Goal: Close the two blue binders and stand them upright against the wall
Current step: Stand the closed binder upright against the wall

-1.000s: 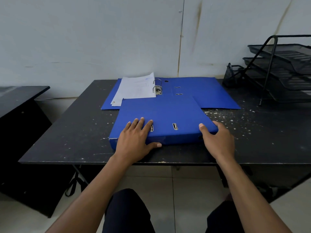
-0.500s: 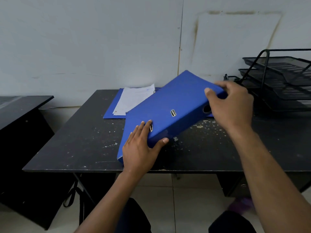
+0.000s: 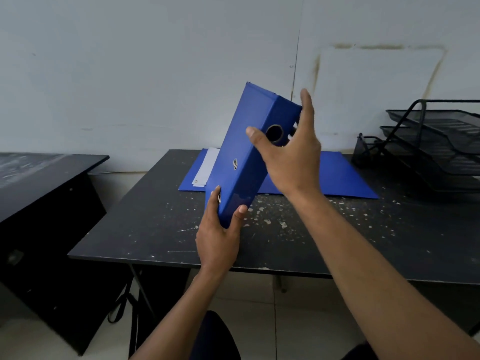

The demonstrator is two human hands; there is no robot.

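Closed blue binder [image 3: 244, 157], tilted, spine hole beside clasping right hand [image 3: 288, 157], lower corner pinched by left hand [image 3: 218, 237].

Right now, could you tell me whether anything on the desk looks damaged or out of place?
Yes: the black desk top is scattered with pale chips and flecks, like flaked paint, and the second blue binder lies open flat with loose white papers.

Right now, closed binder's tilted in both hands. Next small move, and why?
Probably finish tipping the closed binder upright: it leans, left hand at its lower end, right hand near the spine hole. Then carry it toward the wall; the open binder lies flat behind.
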